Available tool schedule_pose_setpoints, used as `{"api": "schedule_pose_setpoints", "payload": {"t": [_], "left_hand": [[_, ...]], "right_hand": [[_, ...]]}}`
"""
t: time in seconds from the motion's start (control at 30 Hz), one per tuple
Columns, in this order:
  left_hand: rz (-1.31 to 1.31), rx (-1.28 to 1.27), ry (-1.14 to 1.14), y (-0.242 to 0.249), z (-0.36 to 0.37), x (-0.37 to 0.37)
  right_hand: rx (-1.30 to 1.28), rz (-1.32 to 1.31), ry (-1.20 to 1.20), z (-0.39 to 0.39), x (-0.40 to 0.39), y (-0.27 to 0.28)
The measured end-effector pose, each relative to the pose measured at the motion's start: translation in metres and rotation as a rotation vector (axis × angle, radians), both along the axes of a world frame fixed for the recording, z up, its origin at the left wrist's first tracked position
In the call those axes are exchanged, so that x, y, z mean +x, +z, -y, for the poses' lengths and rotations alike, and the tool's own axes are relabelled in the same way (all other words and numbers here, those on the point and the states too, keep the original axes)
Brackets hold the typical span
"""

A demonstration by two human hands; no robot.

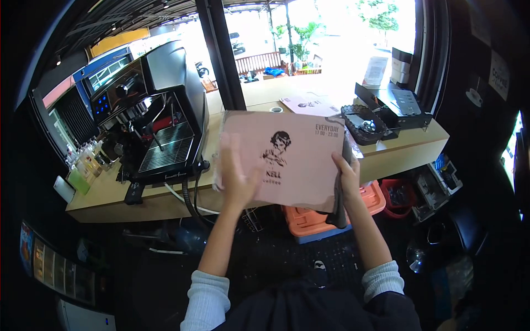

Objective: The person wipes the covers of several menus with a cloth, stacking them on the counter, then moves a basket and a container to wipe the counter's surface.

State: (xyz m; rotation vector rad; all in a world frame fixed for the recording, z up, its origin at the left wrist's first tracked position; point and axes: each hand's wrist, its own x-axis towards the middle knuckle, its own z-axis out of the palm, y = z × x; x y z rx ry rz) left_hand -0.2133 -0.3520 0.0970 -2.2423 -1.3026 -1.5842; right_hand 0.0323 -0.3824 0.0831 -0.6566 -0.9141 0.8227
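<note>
A pink board (301, 165) with a drawn figure and the words "EVERYDAY" and "KELL" is held up in front of the counter, slightly tilted. My right hand (348, 175) grips its right edge, thumb on the front, together with a dark grey cloth (339, 216) that hangs behind that edge. Over the board's left part lies my left hand (236, 179), blurred, its fingers stretched upward and its thumb apart. Behind the board, a similar pink sheet (317, 103) rests on the counter, next to a dark woven tray (361, 131).
An espresso machine (160, 110) stands on the counter (110, 209) at left, near several bottles (88, 160). A black holder (395, 107) is at the right. Below are an orange-lidded box (309, 223), a red bin (398, 193) and hanging cables.
</note>
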Motion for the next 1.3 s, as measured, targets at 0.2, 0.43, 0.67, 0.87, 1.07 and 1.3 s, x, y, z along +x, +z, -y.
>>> {"api": "schedule_pose_setpoints", "payload": {"t": [0.2,0.43,0.67,0.87,1.07,1.3], "left_hand": [[0.606,-0.982,-0.523,-0.057,-0.043,-0.055],[0.880,-0.859,-0.667,-0.078,-0.034,-0.014],[0.751,-0.721,-0.543,-0.031,-0.099,0.024],[0.632,-0.892,-0.350,-0.049,-0.185,0.053],[-0.266,-0.834,0.215,-0.032,-0.168,0.060],[-0.758,-0.909,0.147,-0.025,-0.147,0.083]], "right_hand": [[-0.063,-0.001,0.000,-0.004,0.048,-0.041],[-0.199,-0.074,-0.228,-0.003,0.094,-0.053],[-0.037,-0.182,-0.337,-0.023,0.150,-0.017],[0.014,-0.087,-0.374,-0.046,0.138,0.023],[0.071,0.076,-0.358,-0.083,0.107,0.047],[0.042,1.346,0.026,-0.157,-0.012,-0.029]]}}
